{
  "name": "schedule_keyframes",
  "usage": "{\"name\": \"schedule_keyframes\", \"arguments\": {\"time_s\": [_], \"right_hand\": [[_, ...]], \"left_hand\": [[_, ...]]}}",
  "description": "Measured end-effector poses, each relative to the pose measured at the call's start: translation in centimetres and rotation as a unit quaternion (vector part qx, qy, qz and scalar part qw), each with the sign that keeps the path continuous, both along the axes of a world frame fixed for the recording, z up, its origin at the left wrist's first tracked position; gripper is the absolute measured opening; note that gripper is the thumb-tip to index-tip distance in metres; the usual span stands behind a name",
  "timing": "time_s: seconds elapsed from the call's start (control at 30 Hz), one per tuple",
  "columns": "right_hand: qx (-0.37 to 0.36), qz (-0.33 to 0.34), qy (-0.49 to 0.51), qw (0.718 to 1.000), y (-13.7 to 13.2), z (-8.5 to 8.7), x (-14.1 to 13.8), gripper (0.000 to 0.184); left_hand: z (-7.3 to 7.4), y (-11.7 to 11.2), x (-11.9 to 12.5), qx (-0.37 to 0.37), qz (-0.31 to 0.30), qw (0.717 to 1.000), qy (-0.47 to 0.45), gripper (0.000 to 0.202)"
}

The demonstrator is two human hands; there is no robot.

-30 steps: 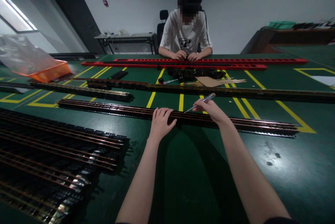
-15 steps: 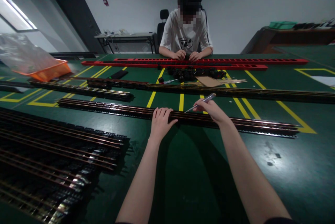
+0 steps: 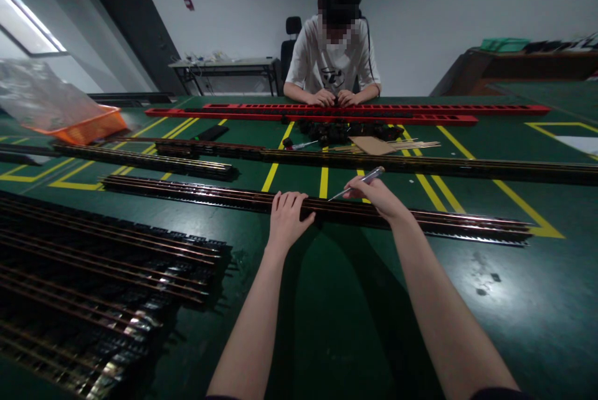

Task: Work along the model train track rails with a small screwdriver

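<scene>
A long black rail (image 3: 219,193) with copper-coloured strips along it lies across the green table in front of me. My left hand (image 3: 288,218) is closed over its middle, fingers across the top towards the far edge and thumb near the close edge. In my right hand (image 3: 374,195) I grip a screwdriver (image 3: 376,172) with a pale, see-through handle, its shaft slanting down to the left. The tip meets the rail just right of my left hand; what exactly it touches is too small to make out.
Several similar rails (image 3: 140,275) lie side by side at left. Beyond my hands are another long rail (image 3: 443,166), brown cardboard (image 3: 372,145) and dark parts (image 3: 334,132). A person (image 3: 332,63) sits opposite, hands at red frames (image 3: 420,119). An orange basket (image 3: 88,128) stands far left.
Both hands keep almost the same place; the rail and screwdriver have shifted very slightly left. The person opposite has brought their hands a little closer together.
</scene>
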State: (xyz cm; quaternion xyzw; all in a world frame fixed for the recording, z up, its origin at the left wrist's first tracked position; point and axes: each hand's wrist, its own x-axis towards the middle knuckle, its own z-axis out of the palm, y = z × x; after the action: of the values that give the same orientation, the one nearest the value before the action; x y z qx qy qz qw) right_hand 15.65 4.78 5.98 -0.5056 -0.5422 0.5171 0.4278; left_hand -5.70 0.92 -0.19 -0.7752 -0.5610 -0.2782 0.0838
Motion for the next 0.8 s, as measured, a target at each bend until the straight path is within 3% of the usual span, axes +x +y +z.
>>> {"name": "schedule_keyframes", "arguments": {"time_s": [0.23,0.8], "right_hand": [[0.012,0.007,0.012,1.0,0.31,-0.55,0.16,0.016],[-0.004,0.009,0.014,1.0,0.02,-0.1,0.01,0.017]], "left_hand": [[-0.04,-0.06,-0.05,0.007,0.004,1.0,-0.003,0.033],[0.01,-0.14,0.02,0.012,0.002,1.0,0.012,0.032]]}}
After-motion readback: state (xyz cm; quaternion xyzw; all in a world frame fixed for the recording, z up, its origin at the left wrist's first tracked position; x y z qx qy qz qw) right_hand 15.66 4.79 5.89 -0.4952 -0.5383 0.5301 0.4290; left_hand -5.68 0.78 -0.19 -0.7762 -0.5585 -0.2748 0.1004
